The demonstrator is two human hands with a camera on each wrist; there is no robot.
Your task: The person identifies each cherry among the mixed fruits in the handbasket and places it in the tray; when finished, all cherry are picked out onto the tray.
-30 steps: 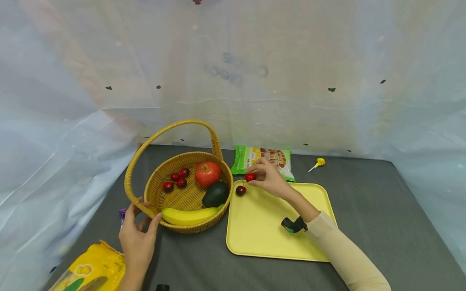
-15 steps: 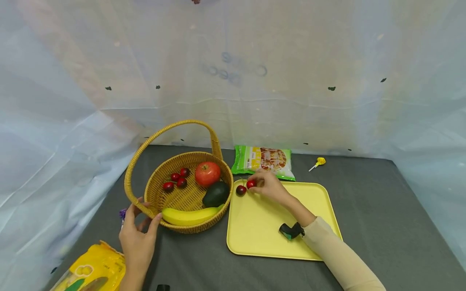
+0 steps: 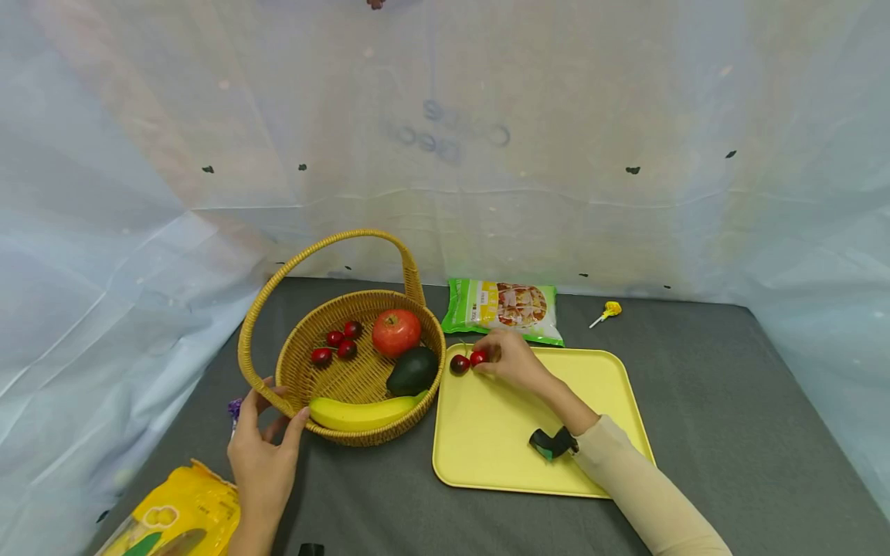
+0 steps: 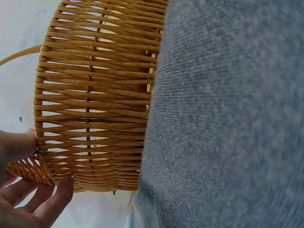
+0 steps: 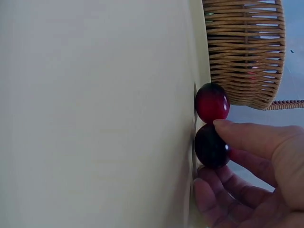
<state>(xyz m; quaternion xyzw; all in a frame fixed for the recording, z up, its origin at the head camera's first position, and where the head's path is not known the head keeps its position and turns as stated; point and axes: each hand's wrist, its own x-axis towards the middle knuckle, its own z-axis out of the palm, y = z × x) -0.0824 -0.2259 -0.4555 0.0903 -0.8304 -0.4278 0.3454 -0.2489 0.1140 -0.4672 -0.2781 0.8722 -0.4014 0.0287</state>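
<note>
My left hand (image 3: 266, 455) grips the yellow wicker basket (image 3: 287, 363) at its near left, where the arched handle meets the rim. In the left wrist view, thumb and fingers lie on both sides of the woven wall. Inside the basket are several cherries (image 3: 346, 349), a red apple (image 3: 396, 333), a dark green avocado (image 3: 413, 371) and a banana (image 3: 365, 415). With thumb and fingers, my right hand (image 3: 516, 364) pinches a red cherry (image 5: 212, 146) low over the yellow tray (image 3: 528, 448), at its back left corner. Against it sits another, darker cherry (image 3: 460, 364) on the tray.
Behind the tray lies a green and white food packet (image 3: 511, 307), with a yellow lollipop (image 3: 609, 310) to its right. A yellow bag (image 3: 181, 513) is at the front left. Something small and purple (image 3: 235, 407) lies left of the basket. Pale sheeting (image 3: 445, 193) hangs around the grey table.
My right hand has come down and slightly nearer with the cherry, from the tray's back edge to beside the other cherry. The left hand and basket have stayed put.
</note>
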